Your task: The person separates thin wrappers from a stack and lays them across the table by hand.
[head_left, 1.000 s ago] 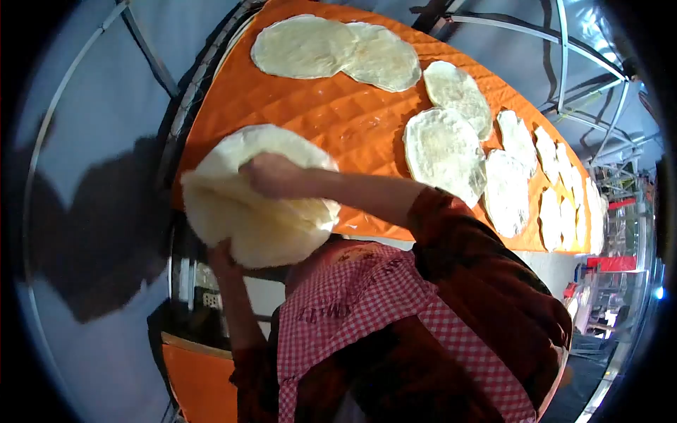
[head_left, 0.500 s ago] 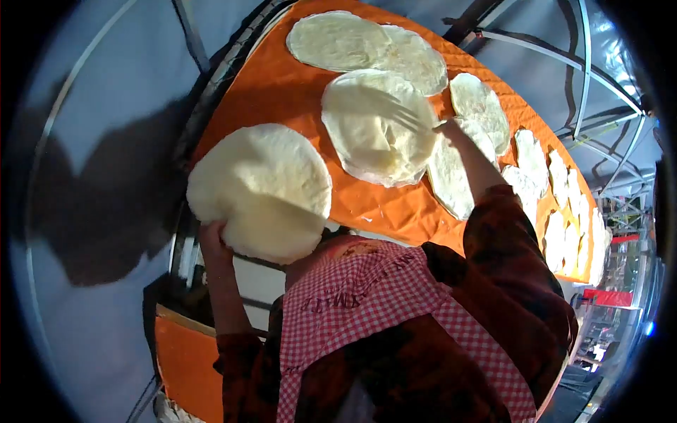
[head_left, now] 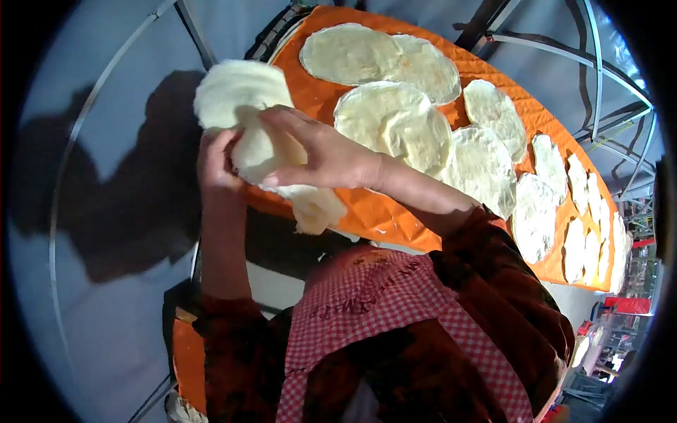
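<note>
A soft, pale flatbread (head_left: 243, 90) is bunched and partly folded between my two hands, lifted at the left end of the orange-covered table. My left hand (head_left: 219, 161) is closed on its lower left edge. My right hand (head_left: 321, 151) reaches across from the right, its fingers and thumb gripping the folded middle. A crumpled end of the bread hangs below my right thumb. Just beyond my right wrist lies a wrinkled flatbread (head_left: 395, 127) on the cloth. Another flatbread (head_left: 482, 169) lies flat beside it, past my forearm.
The orange cloth (head_left: 412, 236) covers a long table curving away to the right. Several more thin flatbreads (head_left: 352, 53) are spread over it. A grey tent wall (head_left: 106, 233) stands close on my left, and a metal frame (head_left: 543, 48) rises behind the table.
My right hand has left the flatbread on the table and moved left to the one in my left hand. That bread has risen and gone from spread out to folded.
</note>
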### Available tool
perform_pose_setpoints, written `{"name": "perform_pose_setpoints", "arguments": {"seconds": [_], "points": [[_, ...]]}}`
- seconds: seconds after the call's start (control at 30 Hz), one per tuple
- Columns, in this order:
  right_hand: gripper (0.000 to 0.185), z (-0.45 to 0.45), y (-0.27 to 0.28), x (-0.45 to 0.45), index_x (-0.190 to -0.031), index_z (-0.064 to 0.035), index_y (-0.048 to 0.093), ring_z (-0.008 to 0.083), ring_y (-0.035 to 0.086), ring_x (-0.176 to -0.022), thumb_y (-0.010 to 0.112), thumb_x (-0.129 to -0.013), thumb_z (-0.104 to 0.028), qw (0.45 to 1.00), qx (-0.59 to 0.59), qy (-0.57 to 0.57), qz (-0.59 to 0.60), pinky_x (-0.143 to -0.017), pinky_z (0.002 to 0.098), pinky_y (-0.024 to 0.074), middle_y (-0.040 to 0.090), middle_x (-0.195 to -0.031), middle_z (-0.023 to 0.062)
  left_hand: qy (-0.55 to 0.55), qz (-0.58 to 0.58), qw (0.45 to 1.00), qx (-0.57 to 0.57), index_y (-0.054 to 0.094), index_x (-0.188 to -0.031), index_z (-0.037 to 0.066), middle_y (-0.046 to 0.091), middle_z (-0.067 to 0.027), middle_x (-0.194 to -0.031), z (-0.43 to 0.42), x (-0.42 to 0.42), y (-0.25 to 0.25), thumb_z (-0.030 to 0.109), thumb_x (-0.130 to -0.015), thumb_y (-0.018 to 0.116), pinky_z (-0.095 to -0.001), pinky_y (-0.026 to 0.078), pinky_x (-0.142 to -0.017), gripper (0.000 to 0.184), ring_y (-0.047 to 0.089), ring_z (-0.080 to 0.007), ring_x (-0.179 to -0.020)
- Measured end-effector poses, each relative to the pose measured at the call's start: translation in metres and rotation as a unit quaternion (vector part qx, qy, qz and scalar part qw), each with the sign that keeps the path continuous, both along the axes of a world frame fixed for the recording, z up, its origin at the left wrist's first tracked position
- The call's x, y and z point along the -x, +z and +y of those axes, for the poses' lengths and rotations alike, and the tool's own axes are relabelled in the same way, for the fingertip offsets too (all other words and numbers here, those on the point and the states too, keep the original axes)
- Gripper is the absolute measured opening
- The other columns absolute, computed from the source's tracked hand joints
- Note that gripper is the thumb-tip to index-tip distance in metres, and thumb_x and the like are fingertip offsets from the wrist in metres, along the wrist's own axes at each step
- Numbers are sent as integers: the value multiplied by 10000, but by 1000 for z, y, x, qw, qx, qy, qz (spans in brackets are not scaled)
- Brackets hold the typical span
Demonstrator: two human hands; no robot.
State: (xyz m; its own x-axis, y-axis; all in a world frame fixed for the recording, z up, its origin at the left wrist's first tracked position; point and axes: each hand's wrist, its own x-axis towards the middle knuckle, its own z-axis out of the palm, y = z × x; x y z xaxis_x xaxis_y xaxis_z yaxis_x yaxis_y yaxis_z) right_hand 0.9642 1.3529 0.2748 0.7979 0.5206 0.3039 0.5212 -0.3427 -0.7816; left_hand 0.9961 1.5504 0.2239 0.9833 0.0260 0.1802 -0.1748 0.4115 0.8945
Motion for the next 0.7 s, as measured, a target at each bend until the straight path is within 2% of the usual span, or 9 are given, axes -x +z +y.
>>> {"name": "perform_pose_setpoints", "arguments": {"seconds": [0.1, 0.17, 0.23, 0.27, 0.3, 0.37, 0.43, 0.53, 0.7], "points": [[899, 12, 28, 11, -1370, -4, 349, 378, 422, -1261, 754, -711, -461, 995, 72, 42, -57, -1027, 421, 381, 351, -1406, 241, 38, 53, 996, -55, 534, -1186, 21, 589, -120, -1092, 9, 27, 20, 77, -834, 547, -346, 488, -873, 357, 589, -238, -1016], [900, 25, 6, 14, -1348, 8, 375, 431, 409, -1250, 731, -699, -503, 976, 144, 66, -150, -1001, 459, 400, 356, -1402, 253, 117, -5, 949, -292, 527, -1212, 22, 578, -123, -1107, 32, 38, -48, 76, -819, 569, -361, 489, -880, 398, 569, -256, -1049], [858, 45, -44, 22, -1331, 4, 398, 435, 403, -1248, 703, -716, -510, 969, 200, 63, -130, -998, 468, 398, 378, -1387, 247, 120, 60, 987, -84, 515, -1233, 36, 556, -130, -1140, 27, 58, -94, 83, -813, 598, -379, 487, -877, 431, 544, -269, -1081], [838, 54, -72, 24, -1322, 3, 409, 437, 400, -1247, 689, -725, -514, 964, 228, 62, -119, -996, 472, 397, 388, -1380, 244, 83, 195, 952, 219, 502, -1250, 46, 541, -135, -1166, 12, 76, -97, 92, -815, 614, -388, 482, -882, 451, 529, -276, -1099], [809, 62, -109, 22, -1313, -2, 419, 428, 391, -1254, 679, -733, -502, 966, 245, 72, -50, -996, 468, 396, 398, -1373, 240, 108, 175, 978, 42, 476, -1276, 64, 519, -132, -1206, 25, 94, -158, 127, -840, 606, -397, 476, -890, 459, 519, -271, -1119], [774, 65, -182, 21, -1305, -9, 429, 416, 389, -1256, 669, -741, -481, 961, 254, 98, 48, -995, 460, 397, 411, -1361, 231, 113, 207, 972, -18, 443, -1310, 90, 494, -120, -1260, 30, 111, -218, 201, -884, 577, -412, 470, -900, 460, 507, -264, -1145], [762, 67, -233, 20, -1309, -14, 426, 411, 399, -1246, 669, -741, -461, 958, 231, 129, 113, -993, 454, 399, 417, -1352, 224, 77, 302, 925, 217, 428, -1324, 105, 487, -103, -1288, 21, 112, -217, 278, -921, 532, -423, 469, -905, 451, 503, -259, -1155], [744, 77, -212, 21, -1282, -13, 453, 408, 437, -1202, 676, -729, -457, 942, 314, 55, 102, -980, 451, 410, 450, -1311, 224, 50, 257, 897, 355, 463, -1296, 120, 523, -75, -1267, 26, 114, -193, 352, -954, 448, -425, 476, -883, 414, 525, -246, -1132], [591, 102, -211, 4, -1161, -3, 527, 381, 510, -1117, 626, -758, -423, 970, 242, -1, 29, -913, 448, 452, 533, -1189, 237, 39, 275, 898, 343, 481, -1278, 126, 559, -61, -1228, 32, 102, -206, 359, -972, 408, -409, 465, -896, 392, 539, -232, -1117]]}}
